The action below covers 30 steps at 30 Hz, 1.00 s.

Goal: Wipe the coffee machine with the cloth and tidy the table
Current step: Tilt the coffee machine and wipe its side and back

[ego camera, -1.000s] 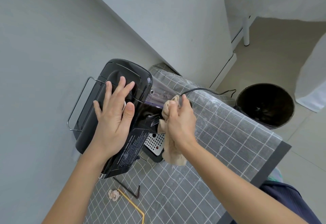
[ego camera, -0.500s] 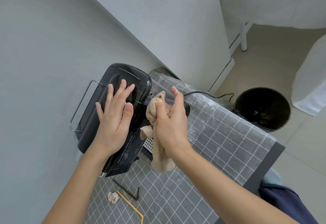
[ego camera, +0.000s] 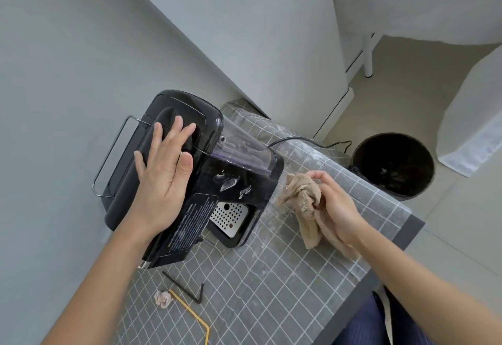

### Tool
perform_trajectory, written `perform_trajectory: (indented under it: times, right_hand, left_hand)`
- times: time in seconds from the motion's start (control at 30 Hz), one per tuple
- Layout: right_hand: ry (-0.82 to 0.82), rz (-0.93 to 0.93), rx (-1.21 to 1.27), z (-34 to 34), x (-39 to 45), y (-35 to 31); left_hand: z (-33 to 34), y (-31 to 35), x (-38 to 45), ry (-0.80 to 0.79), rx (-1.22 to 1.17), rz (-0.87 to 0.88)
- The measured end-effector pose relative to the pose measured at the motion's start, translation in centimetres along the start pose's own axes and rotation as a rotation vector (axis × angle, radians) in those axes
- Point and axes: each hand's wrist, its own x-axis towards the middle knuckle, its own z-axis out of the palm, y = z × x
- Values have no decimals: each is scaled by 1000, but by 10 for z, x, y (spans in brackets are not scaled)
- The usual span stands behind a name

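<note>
A black coffee machine [ego camera: 217, 181] stands on the grid-patterned table [ego camera: 258, 290], with a clear water tank at its back and a perforated metal drip tray [ego camera: 229, 215] at its foot. My left hand [ego camera: 163, 179] lies flat on the machine's top, fingers spread. My right hand [ego camera: 332, 206] grips a crumpled beige cloth [ego camera: 301, 195] just to the right of the machine, on the tabletop. Shiny smears show on the machine's side panel.
A black power cord [ego camera: 307, 142] runs off the table's far edge toward a black bin [ego camera: 392, 165] on the floor. A black bent straw [ego camera: 187, 289], a yellow straw [ego camera: 193, 314] and a small crumpled pink scrap [ego camera: 163, 298] lie near the table's front left.
My right hand has carried the cloth away from the machine's side, rightward and down to the tabletop. My left hand has stayed flat on the machine's top.
</note>
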Motion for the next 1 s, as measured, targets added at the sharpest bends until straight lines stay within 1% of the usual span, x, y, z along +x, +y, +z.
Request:
perform_trajectory:
  times: [0.07, 0.2, 0.23, 0.3, 0.37, 0.4, 0.43, 0.47, 0.53, 0.6, 0.63, 0.7, 0.77, 0.8, 0.83, 0.87, 0.93, 1.0]
  right_hand:
    - [-69, -115, -240, -16, 8, 1]
    - [-31, -499, -754, -39, 19, -5]
    - [-71, -618, -930, -43, 18, -5]
    - [-277, -776, -1336, -49, 14, -1]
    - [-484, -823, -1575, -50, 11, 5]
    - [-531, -818, -1643, -48, 10, 8]
    - [-531, -796, -1684, -45, 10, 13]
    - [-489, -751, -1707, -40, 11, 18]
    - [-349, -672, -1746, -31, 16, 34]
    - [-274, -650, -1856, -21, 20, 50]
    - [-252, -673, -1896, -17, 21, 56]
    - [-212, -784, -1862, -13, 25, 60]
    - [-157, -885, -1687, -15, 29, 57]
    - [-130, -849, -1518, -13, 29, 51]
    - [-89, -775, -1308, -10, 24, 42]
    - [-7, -677, -1097, -2, 17, 31]
    - [100, -478, -600, 19, -1, 8]
    - [172, -438, -235, 47, -18, -14]
  left_hand:
    - [0, -1, 0, -1, -1, 1]
    - [0, -1, 0, -1, -7, -1]
    - [0, -1, 0, -1, -6, -1]
    - [0, -1, 0, -3, -4, -2]
    - [0, -1, 0, -1, -3, -2]
    - [0, -1, 0, -1, -3, -3]
    - [0, -1, 0, -1, -2, -4]
    - [0, -1, 0, 0, -1, -5]
    - [0, -1, 0, 1, -1, -7]
    - [0, 0, -1, 1, -9, -8]
    - [0, 0, -1, 1, -15, -8]
    - [-1, 1, -1, -4, -22, -8]
    - [-1, 2, -2, -7, -27, -7]
    - [-1, 3, -1, -7, -29, -8]
    - [-1, 3, -1, -6, -29, -10]
    - [-1, 3, -1, -7, -28, -12]
    - [-1, 2, -1, -9, -27, -13]
    - [-1, 2, -1, -10, -29, -14]
